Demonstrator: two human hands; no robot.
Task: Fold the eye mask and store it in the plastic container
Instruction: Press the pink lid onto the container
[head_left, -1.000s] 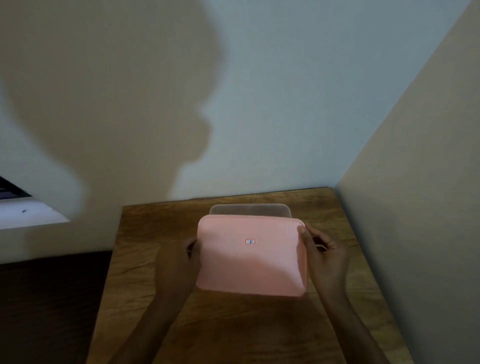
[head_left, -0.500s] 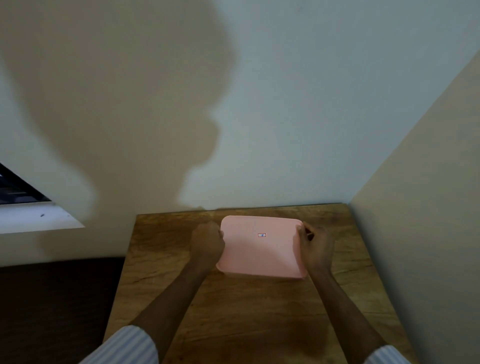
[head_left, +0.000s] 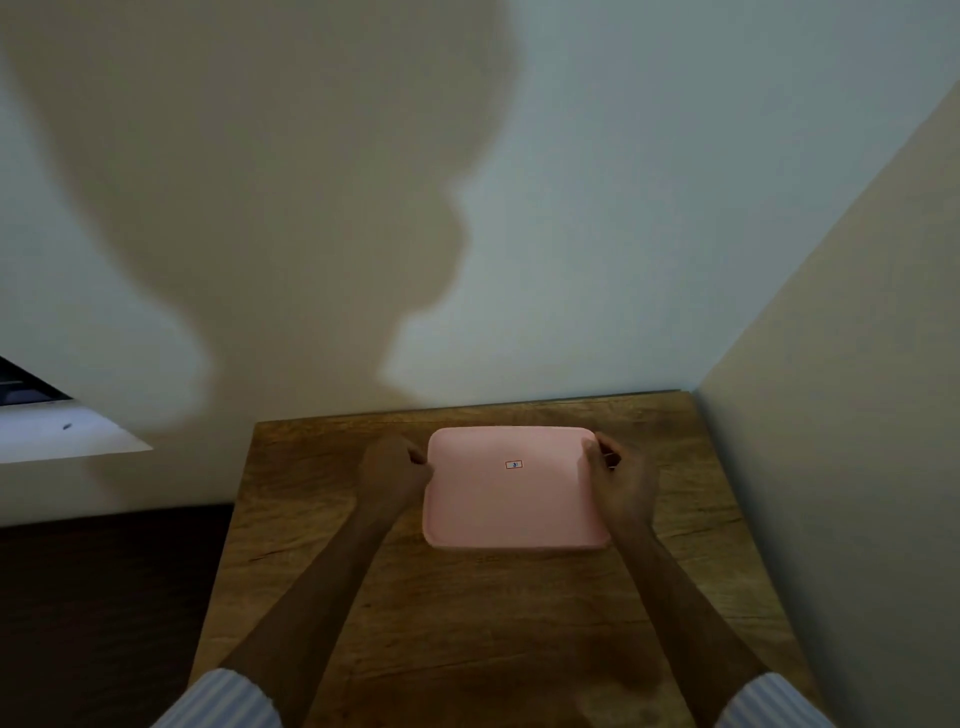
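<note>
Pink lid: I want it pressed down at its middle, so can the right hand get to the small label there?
Probably yes. The right hand already grips the pink lid's right edge, and nothing lies on the lid between it and the label.

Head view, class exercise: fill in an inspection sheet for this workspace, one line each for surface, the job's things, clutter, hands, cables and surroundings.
Surface: wooden table set into a corner; grain visible, bare around the lid.
Job's things: pink lid lies flat, covering the container beneath; a small label at its centre. Eye mask not visible; whether it is inside cannot be told.
Clutter: nothing seen.
Hands: left hand curled at the lid's left edge; right hand gripping its right edge.
Cables: nothing seen.
Surroundings: pale wall behind with the person's shadow, side wall on the right, white ledge at left, striped sleeves at the bottom.
</note>
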